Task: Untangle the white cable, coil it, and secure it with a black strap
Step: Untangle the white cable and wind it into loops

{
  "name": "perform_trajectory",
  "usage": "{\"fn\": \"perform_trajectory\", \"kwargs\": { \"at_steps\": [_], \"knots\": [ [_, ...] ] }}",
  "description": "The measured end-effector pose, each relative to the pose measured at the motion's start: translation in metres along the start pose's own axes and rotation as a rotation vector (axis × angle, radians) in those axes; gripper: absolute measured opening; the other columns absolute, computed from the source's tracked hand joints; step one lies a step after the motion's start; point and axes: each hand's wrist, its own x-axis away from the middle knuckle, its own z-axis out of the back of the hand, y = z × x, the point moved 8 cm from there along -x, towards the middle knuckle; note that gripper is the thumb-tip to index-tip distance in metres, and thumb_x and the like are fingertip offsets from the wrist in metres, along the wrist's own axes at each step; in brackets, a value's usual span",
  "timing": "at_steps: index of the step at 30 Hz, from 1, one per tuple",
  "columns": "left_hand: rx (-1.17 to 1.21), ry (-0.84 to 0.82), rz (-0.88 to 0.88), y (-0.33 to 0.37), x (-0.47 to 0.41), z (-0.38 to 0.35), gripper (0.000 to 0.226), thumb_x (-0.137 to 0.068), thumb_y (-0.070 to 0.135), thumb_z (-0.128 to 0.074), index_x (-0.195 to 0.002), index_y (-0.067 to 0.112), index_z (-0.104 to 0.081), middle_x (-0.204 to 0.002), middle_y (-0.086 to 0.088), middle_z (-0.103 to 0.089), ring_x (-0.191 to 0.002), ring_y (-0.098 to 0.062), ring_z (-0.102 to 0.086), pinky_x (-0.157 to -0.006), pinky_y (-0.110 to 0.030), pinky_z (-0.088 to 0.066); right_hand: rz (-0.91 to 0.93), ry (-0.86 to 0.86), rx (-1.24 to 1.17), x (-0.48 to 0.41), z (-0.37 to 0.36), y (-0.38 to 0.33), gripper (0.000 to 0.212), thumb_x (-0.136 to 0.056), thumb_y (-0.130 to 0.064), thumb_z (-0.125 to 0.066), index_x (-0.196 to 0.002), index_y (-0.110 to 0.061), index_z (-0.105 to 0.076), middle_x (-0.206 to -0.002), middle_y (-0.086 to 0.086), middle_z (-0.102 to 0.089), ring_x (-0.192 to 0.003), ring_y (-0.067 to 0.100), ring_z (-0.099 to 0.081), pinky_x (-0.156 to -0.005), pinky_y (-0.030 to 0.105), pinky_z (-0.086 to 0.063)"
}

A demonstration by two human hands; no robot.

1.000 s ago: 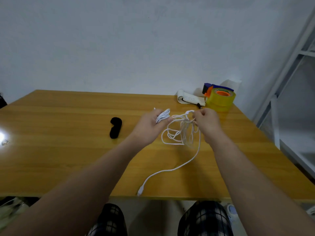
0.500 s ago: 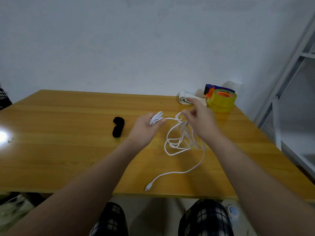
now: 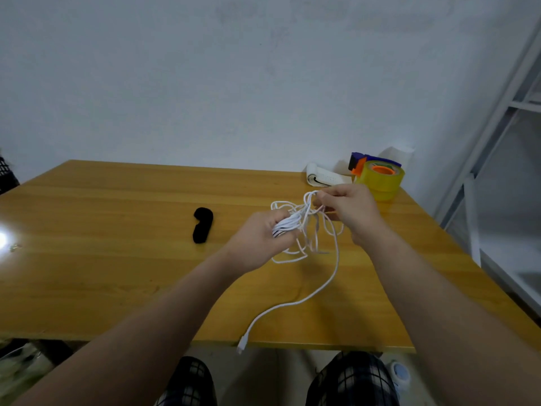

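Observation:
A white cable (image 3: 332, 272) hangs in tangled loops between both hands above the wooden table (image 3: 117, 273). My left hand (image 3: 259, 241) is closed around a bundle of several strands. My right hand (image 3: 349, 210) pinches a loop at the top of the tangle, close to the left hand. A loose tail runs down to the table's front edge, and its plug (image 3: 242, 345) hangs just over it. The black strap (image 3: 202, 225) lies flat on the table, to the left of my left hand and apart from it.
At the back right corner stand a yellow tape roll (image 3: 380, 183) on a blue and orange dispenser and a white power strip (image 3: 325, 178). A metal shelf frame (image 3: 494, 133) rises right of the table. My checked trousers show below the front edge.
My hands have come closer together. The left hand now grips a thicker bundle of strands, and the right hand has shifted to a loop at the top. The plug has slid towards the front edge.

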Motion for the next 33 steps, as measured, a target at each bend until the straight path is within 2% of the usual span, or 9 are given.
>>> {"fn": "perform_trajectory", "kwargs": {
  "at_steps": [4,9,13,16,19,23,26,28,33],
  "knots": [
    [-0.043,0.024,0.102,-0.022,0.000,0.011,0.029,-0.091,0.014,-0.058,-0.066,0.026,-0.051,-0.053,0.009,-0.041,-0.045,-0.004,-0.032,-0.044,-0.015,-0.025,-0.086,0.011,-0.177,0.003,0.000,0.009,0.019,-0.091,-0.006,-0.057,-0.076,-0.011,-0.067,-0.068,0.006,-0.063,-0.053,0.015,-0.059,-0.045,0.022,-0.051],
    [-0.076,0.116,0.131,-0.031,0.004,0.016,0.018,-0.092,0.017,-0.057,-0.074,0.018,-0.058,-0.053,0.009,-0.040,-0.042,-0.003,-0.034,-0.042,-0.016,-0.025,0.135,-0.190,0.122,0.006,-0.012,0.006,0.026,-0.091,-0.011,-0.059,-0.114,-0.021,-0.065,-0.077,-0.003,-0.053,-0.064,0.012,-0.057,-0.053,0.025,-0.055],
    [-0.114,0.149,0.116,-0.030,0.004,0.021,0.013,-0.092,0.017,-0.056,-0.084,0.006,-0.060,-0.056,0.007,-0.042,-0.043,-0.003,-0.035,-0.043,-0.016,-0.026,0.123,-0.192,0.179,0.009,-0.012,0.007,0.006,-0.087,-0.013,-0.065,-0.087,-0.018,-0.067,-0.087,0.005,-0.063,-0.075,0.016,-0.063,-0.055,0.028,-0.057],
    [-0.128,0.140,0.109,-0.026,0.002,0.018,0.015,-0.092,0.019,-0.055,-0.078,0.013,-0.057,-0.056,0.007,-0.042,-0.044,-0.003,-0.036,-0.043,-0.016,-0.025,0.252,-0.090,0.495,0.003,-0.011,-0.002,0.016,-0.091,-0.019,-0.057,-0.076,-0.024,-0.056,-0.086,-0.002,-0.059,-0.078,0.018,-0.058,-0.064,0.037,-0.052],
    [-0.189,0.135,0.109,-0.024,0.000,0.017,0.021,-0.091,0.022,-0.055,-0.071,0.026,-0.051,-0.057,0.007,-0.045,-0.045,-0.002,-0.039,-0.046,-0.020,-0.028,0.323,-0.033,0.799,0.000,-0.011,-0.005,0.017,-0.094,-0.026,-0.049,-0.088,-0.013,-0.059,-0.096,0.004,-0.054,-0.096,0.024,-0.051,-0.081,0.039,-0.044],
    [-0.192,0.140,0.109,-0.024,0.000,0.016,0.021,-0.092,0.024,-0.055,-0.071,0.022,-0.050,-0.058,0.007,-0.044,-0.047,-0.006,-0.036,-0.049,-0.026,-0.028,0.289,-0.079,0.955,0.002,-0.015,0.000,0.035,-0.099,-0.030,-0.038,-0.085,-0.007,-0.060,-0.079,0.007,-0.058,-0.080,0.029,-0.057,-0.071,0.037,-0.042],
    [-0.183,0.145,0.103,-0.025,0.001,0.017,0.022,-0.093,0.024,-0.055,-0.071,0.022,-0.051,-0.058,0.007,-0.043,-0.049,-0.008,-0.036,-0.050,-0.027,-0.029,0.248,-0.063,0.817,0.006,-0.011,0.000,0.039,-0.098,-0.030,-0.039,-0.069,-0.008,-0.054,-0.066,0.010,-0.056,-0.071,0.032,-0.056,-0.065,0.036,-0.038],
    [-0.184,0.137,0.098,-0.027,0.001,0.018,0.019,-0.093,0.024,-0.055,-0.076,0.015,-0.054,-0.059,0.006,-0.044,-0.050,-0.009,-0.037,-0.051,-0.029,-0.030,0.147,-0.061,0.498,0.007,-0.006,0.003,0.040,-0.096,-0.026,-0.044,-0.067,-0.005,-0.060,-0.069,0.015,-0.061,-0.071,0.033,-0.058,-0.065,0.035,-0.040],
    [-0.180,0.147,0.088,-0.029,0.002,0.022,0.030,-0.093,0.022,-0.056,-0.065,0.027,-0.046,-0.055,0.007,-0.040,-0.047,-0.006,-0.034,-0.048,-0.025,-0.027,-0.195,0.017,-0.138,0.008,0.002,0.021,0.033,-0.096,-0.019,-0.051,-0.068,-0.010,-0.065,-0.071,0.005,-0.063,-0.068,0.018,-0.057,-0.067,0.030,-0.046]
  ]
}}
